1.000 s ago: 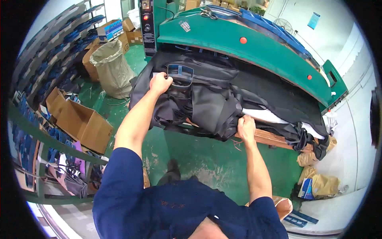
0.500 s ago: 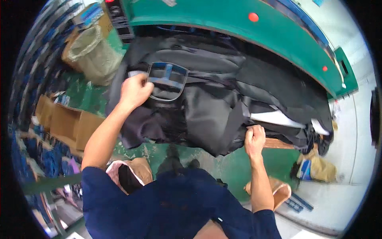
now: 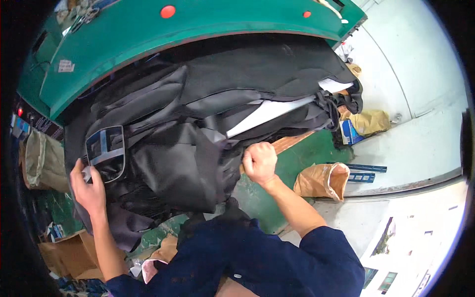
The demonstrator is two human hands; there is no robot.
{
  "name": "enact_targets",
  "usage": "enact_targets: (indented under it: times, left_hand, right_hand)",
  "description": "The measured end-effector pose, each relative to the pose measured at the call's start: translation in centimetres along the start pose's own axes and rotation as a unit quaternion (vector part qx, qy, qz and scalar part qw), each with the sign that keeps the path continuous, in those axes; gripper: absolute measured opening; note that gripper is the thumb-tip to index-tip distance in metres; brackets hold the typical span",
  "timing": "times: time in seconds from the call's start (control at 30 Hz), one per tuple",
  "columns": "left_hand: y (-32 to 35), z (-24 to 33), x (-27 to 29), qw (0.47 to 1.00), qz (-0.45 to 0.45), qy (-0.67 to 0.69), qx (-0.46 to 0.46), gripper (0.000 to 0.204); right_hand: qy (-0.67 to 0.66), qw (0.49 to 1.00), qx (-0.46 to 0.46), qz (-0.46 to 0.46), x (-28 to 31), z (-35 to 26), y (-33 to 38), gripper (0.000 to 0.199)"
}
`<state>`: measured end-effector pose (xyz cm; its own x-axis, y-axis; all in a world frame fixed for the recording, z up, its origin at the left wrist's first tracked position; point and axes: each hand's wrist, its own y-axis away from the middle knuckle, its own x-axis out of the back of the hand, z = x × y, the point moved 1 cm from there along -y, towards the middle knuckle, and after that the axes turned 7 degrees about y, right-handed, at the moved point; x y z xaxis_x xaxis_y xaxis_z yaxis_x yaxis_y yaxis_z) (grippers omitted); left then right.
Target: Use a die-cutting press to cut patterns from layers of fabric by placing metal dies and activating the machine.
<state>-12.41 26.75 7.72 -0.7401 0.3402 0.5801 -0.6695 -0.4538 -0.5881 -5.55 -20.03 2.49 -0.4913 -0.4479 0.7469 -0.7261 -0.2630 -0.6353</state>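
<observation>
A cutting die, a thin metal outline with blue cross bars, lies on the left part of a pile of black sheet material. Beside the die's near left edge is my left hand, thumb and fingers parted around a small white patch that I cannot identify. My right hand makes a fist at the pile's front edge, with black material running into it; its fingers hide the exact grip. A long white strip shows between the black layers beyond that fist.
A green machine beam with red buttons spans the far side. Wooden board sticks out under the pile. Paper sacks and a yellow bag lie on the right; a cardboard box and a large sack stand on the left.
My view has swung right, shifting the pile and beam leftward. My left hand has loosened from a closed grip at the die's rim and its fingers are apart. My right hand stays in a fist.
</observation>
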Motion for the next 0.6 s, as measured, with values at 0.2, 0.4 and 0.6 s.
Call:
enact_targets:
  times: [0.2,0.4,0.6]
  left_hand:
    - [10.2,21.9,-7.2,0.921,-0.191,0.173,-0.293,0.038]
    - [17.8,28.0,-14.1,0.943,-0.178,0.008,-0.281,0.05]
    - [18.3,29.1,-15.2,0.949,-0.214,-0.092,-0.213,0.028]
  right_hand:
    - [-0.04,0.998,0.017,-0.034,0.3,1.2,0.8,0.012]
    - [-0.034,0.994,0.057,-0.09,1.0,0.9,0.2,0.024]
    - [-0.009,0.986,0.056,-0.157,1.8,1.6,1.0,0.029]
